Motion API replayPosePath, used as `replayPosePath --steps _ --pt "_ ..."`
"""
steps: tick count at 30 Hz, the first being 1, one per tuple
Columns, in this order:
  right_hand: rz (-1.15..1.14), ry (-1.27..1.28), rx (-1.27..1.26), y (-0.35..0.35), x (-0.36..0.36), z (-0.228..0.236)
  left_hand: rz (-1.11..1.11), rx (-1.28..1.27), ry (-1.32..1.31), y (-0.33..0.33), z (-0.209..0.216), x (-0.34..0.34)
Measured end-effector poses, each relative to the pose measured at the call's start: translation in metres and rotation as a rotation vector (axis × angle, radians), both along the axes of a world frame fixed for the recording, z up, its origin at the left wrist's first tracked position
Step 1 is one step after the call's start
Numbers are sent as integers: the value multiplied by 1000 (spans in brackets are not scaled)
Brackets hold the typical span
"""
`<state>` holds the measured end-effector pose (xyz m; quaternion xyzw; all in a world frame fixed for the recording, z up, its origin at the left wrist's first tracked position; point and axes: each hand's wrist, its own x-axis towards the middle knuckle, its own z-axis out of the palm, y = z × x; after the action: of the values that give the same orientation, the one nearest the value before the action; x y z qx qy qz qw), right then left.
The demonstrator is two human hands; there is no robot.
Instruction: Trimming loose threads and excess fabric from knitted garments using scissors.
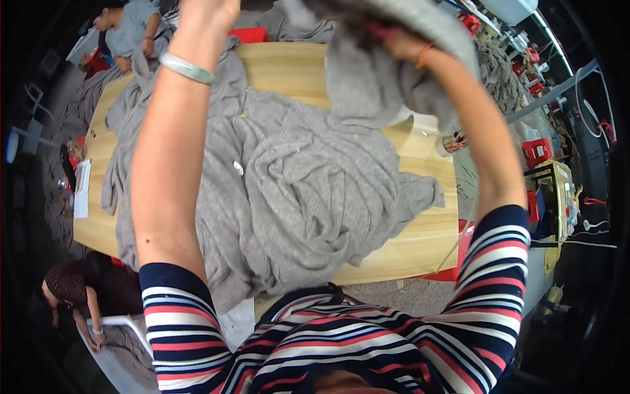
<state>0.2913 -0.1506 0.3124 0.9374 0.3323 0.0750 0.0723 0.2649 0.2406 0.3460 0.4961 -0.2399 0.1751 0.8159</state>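
Both of my arms reach up to the far side of the table. My right hand [401, 46] grips a grey knitted garment [364, 79], which hangs raised over the far right of the table and is partly blurred. A dark patch and a bit of pink show by its fingers. At the top edge, my left hand [213, 10] is cut off, so its fingers are hidden. Below my arms, a large crumpled heap of grey knitwear [308, 190] covers the middle of the table, with a small white spot on it.
The pale wooden table [394, 253] carries a cup of tools [450, 144] at its right edge and a white paper [82, 189] at its left. One person [131, 33] sits far left with grey fabric; another [79, 289] bends near left. Red bins [536, 152] stand at right.
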Motion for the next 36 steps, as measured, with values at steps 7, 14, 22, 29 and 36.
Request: replayPosePath --steps 7,14,22,29,36 --pt "-355 529 94 -1 -87 -148 62 260 607 -19 -154 -71" --pt "-430 475 350 -27 -197 -146 290 1313 483 6 -308 -184" --pt "-313 746 289 49 -308 -102 79 597 678 -44 -310 -228" --pt "-160 827 296 59 -332 -100 -46 -158 1070 -49 -304 -279" --pt "-117 937 256 58 -339 -78 -45 -278 1104 -53 -269 -331"
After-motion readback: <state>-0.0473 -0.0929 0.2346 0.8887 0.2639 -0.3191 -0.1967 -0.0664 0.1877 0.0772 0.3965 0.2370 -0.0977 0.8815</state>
